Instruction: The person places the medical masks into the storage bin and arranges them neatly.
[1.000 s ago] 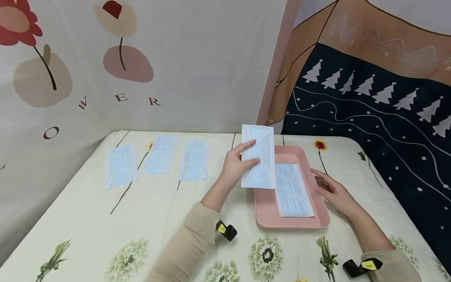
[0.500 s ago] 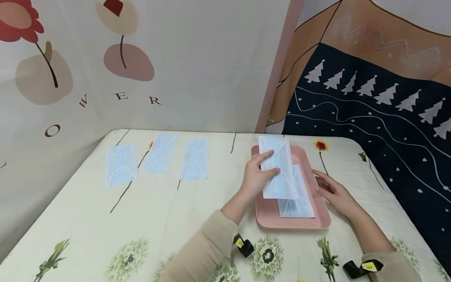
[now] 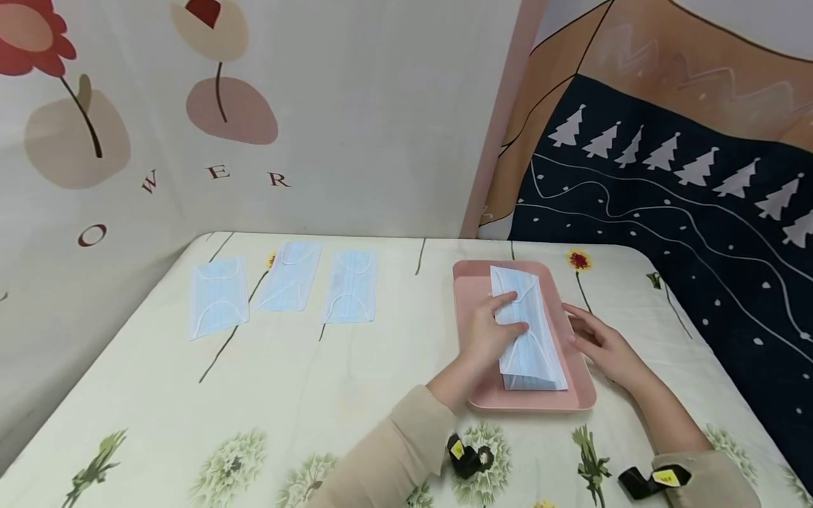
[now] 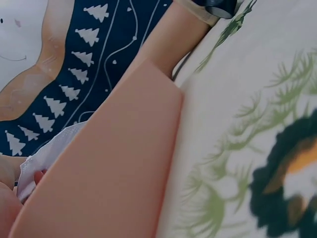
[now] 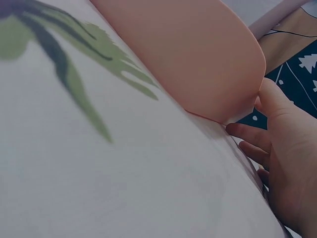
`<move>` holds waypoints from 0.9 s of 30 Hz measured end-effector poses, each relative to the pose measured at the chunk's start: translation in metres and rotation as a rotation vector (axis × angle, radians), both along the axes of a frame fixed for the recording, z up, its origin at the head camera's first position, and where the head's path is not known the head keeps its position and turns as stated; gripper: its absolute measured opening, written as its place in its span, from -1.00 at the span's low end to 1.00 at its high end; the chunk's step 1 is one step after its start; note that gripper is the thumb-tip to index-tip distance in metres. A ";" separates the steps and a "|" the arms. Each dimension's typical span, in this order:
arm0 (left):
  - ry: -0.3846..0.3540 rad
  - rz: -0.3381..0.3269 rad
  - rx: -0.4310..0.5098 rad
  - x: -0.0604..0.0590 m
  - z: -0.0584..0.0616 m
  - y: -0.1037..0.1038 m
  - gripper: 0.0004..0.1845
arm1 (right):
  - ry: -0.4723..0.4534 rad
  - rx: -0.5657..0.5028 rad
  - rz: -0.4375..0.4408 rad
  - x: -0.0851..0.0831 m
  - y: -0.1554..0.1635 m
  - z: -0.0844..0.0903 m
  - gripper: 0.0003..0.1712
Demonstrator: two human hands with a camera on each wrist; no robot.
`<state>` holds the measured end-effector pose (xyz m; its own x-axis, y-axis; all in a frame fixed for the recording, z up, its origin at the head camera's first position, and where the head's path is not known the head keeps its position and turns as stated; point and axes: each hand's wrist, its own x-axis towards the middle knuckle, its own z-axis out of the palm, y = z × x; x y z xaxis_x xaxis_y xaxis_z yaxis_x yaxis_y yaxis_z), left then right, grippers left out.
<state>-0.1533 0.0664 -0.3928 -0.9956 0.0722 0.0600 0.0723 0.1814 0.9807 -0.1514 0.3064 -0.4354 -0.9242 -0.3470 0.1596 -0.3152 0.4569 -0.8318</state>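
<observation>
In the head view, my left hand [image 3: 484,337] pinches a light blue face mask [image 3: 538,353] between thumb and fingers. This mask hangs slightly tilted over the pink tray [image 3: 468,288], covering most of another blue mask [image 3: 536,383] lying inside. My right hand [image 3: 606,351] is at the tray's right side, with thumb and fingertips at the rim and outer wall; the right wrist view shows the thumb [image 5: 271,96] right at the rim. In the left wrist view, the tray wall [image 4: 119,153] hides most of the left hand, and a whitish mask edge [image 4: 54,144] shows behind it.
Three more blue masks lie apart on the left: a left one [image 3: 219,296], a middle one [image 3: 291,276] and a right one [image 3: 351,288]. A flowered cloth [image 3: 381,395] covers the table. Printed fabric [image 3: 356,141] hangs behind and a dark tree-patterned one [image 3: 635,190] at right.
My left hand has carried its mask right and down, from the tray's left edge to over the mask inside. My right hand has stayed at the tray's right side.
</observation>
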 end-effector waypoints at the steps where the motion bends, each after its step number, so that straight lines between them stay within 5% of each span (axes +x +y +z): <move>1: -0.008 0.005 -0.013 0.000 0.000 0.002 -0.44 | 0.000 -0.002 0.001 0.000 0.000 0.000 -0.35; 27: -0.127 -0.077 -0.166 -0.001 -0.014 0.008 -0.42 | -0.005 -0.015 0.011 -0.001 0.001 -0.003 -0.36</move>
